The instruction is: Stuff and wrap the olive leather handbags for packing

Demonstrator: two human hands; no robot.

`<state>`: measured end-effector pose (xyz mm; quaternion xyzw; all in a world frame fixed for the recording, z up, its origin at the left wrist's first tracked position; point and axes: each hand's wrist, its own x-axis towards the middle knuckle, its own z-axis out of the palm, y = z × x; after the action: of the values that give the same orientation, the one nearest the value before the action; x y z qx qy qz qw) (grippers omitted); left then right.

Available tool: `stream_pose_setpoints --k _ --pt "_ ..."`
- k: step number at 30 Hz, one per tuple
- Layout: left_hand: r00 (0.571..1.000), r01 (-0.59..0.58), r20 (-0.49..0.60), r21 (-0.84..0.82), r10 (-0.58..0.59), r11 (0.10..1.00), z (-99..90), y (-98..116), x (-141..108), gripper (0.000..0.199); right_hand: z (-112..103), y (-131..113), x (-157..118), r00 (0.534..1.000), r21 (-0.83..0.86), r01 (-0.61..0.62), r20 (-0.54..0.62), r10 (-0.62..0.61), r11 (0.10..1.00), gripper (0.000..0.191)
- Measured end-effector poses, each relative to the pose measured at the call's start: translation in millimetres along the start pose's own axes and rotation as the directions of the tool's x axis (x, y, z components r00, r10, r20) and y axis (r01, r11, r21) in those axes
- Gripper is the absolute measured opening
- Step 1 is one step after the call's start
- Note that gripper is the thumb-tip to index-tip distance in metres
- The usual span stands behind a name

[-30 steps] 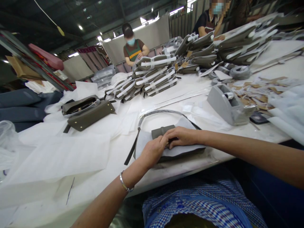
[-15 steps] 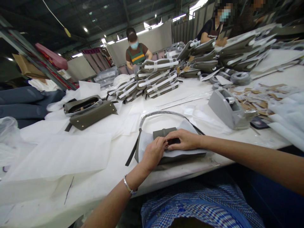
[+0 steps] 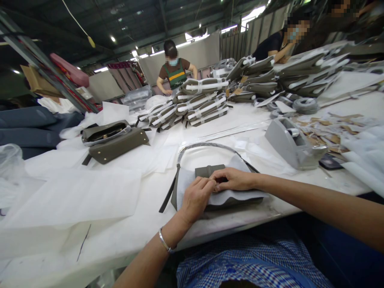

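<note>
An olive-grey handbag (image 3: 240, 205) lies on the table in front of me, its wrapped handle (image 3: 207, 145) arching away from me. Grey tissue paper (image 3: 186, 180) covers much of its upper face. The bag's flap tab (image 3: 209, 170) sticks up beyond my fingers. My left hand (image 3: 198, 197) and my right hand (image 3: 232, 179) meet over the tab's near end, fingertips bent and pinched together. Whatever sits between those fingertips is hidden by the fingers.
A second olive handbag (image 3: 118, 146) stands open at left, near white sheets (image 3: 81, 196). A grey tape dispenser (image 3: 292, 144) is on the right, beside a dark phone-like object (image 3: 330, 161). Flat wrapped bags (image 3: 207, 108) are piled at the back. Co-workers (image 3: 175, 72) are beyond.
Both hands remain at the flap tab, with the fingers shifted slightly. The view has tilted a little. The co-worker at far right has raised a hand to the face.
</note>
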<state>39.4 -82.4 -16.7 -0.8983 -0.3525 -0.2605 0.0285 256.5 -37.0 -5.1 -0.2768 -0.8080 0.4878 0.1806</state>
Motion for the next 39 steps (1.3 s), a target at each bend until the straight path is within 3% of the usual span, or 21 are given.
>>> stream_pose_setpoints --k 7,13,19,27,34,36,39 --pt "1.000 0.008 0.004 -0.087 -0.007 0.996 -0.2 -1 2 0.012 3 -1 0 0.999 0.030 0.035 -0.035 -0.033 0.999 0.026" --pt "0.992 0.129 0.020 -0.216 -0.128 0.968 -10.3 2 -1 0.009 4 -6 -3 0.996 0.074 0.037 -0.088 -0.031 0.997 0.020" --pt "0.998 0.038 0.057 -0.315 -0.021 0.948 -14.7 9 -19 0.018 5 -5 -5 0.992 0.035 0.069 -0.106 -0.065 0.997 0.014" --pt "0.998 0.037 0.057 -0.259 -0.023 0.965 -8.1 18 -28 0.025 13 -8 -5 0.981 -0.146 0.124 -0.131 -0.144 0.981 0.011" --pt "0.997 0.024 0.077 -0.246 -0.005 0.969 -7.4 15 -24 0.023 11 -26 3 0.998 -0.495 0.004 -0.058 -0.038 0.869 0.012" --pt "0.997 0.020 0.081 -0.262 0.001 0.965 -7.4 14 -24 0.024 12 -29 6 0.997 -0.515 -0.047 -0.070 0.012 0.856 0.012" --pt "0.995 0.036 0.098 -0.295 -0.007 0.955 -7.7 14 -25 0.025 12 -31 11 0.987 -0.406 -0.130 -0.136 0.081 0.905 0.011"
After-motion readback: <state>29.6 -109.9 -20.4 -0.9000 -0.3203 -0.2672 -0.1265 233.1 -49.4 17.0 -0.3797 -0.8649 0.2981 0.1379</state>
